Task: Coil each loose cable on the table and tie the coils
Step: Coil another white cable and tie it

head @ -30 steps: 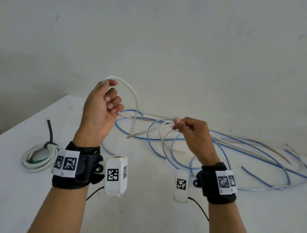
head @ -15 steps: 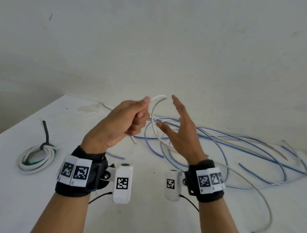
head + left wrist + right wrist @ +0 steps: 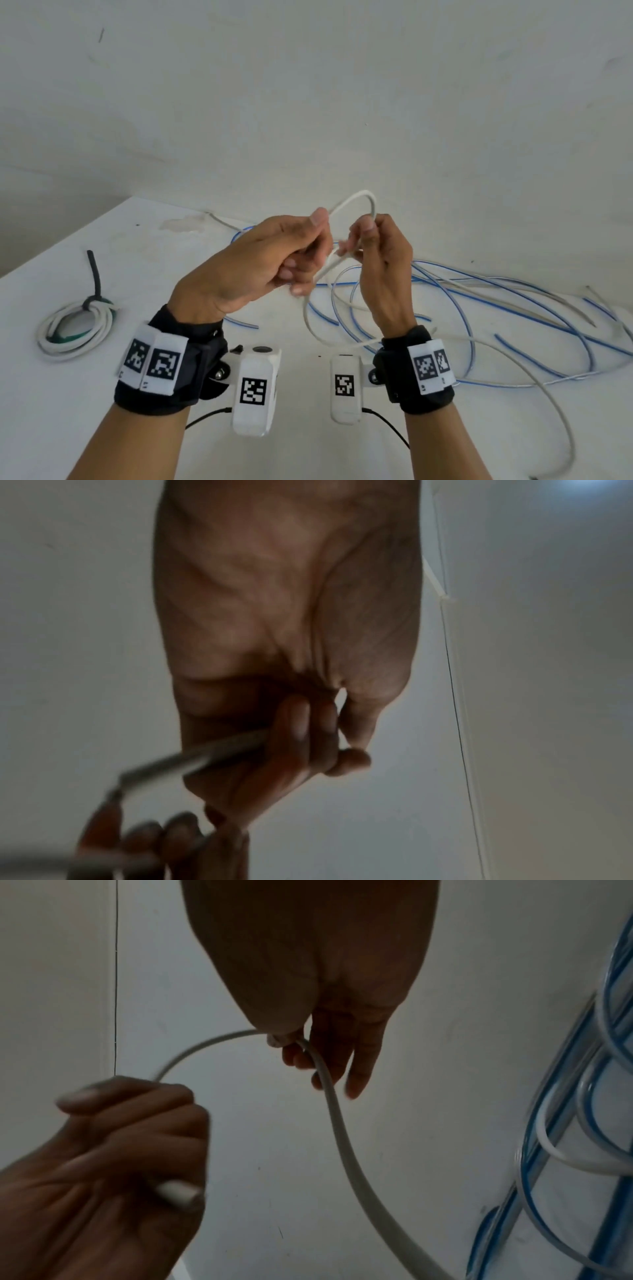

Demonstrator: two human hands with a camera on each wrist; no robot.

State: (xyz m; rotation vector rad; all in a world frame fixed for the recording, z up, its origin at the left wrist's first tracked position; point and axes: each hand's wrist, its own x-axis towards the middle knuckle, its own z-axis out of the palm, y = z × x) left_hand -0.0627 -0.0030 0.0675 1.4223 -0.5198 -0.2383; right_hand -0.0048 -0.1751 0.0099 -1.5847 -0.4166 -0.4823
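Note:
A loose white cable (image 3: 356, 200) arcs in the air between my two hands above the table (image 3: 85, 404). My left hand (image 3: 274, 260) grips one end of it in curled fingers, with the thumb on top; the cut tip (image 3: 179, 1195) shows under that hand in the right wrist view. My right hand (image 3: 380, 260) pinches the same cable (image 3: 329, 1096) between thumb and forefinger a short way along. From there the cable hangs down in a loop and trails to the right front of the table. Blue-striped clear cables (image 3: 496, 301) lie loose behind my hands.
A tied coil of white cable (image 3: 73, 325) with a dark tie lies at the left of the table. A plain wall stands close behind. The loose cables spread over the table's right half, up to its right side.
My right hand, open half a second ago, has closed on the white cable beside my left hand. Both hands have come together and the loop between them has become small.

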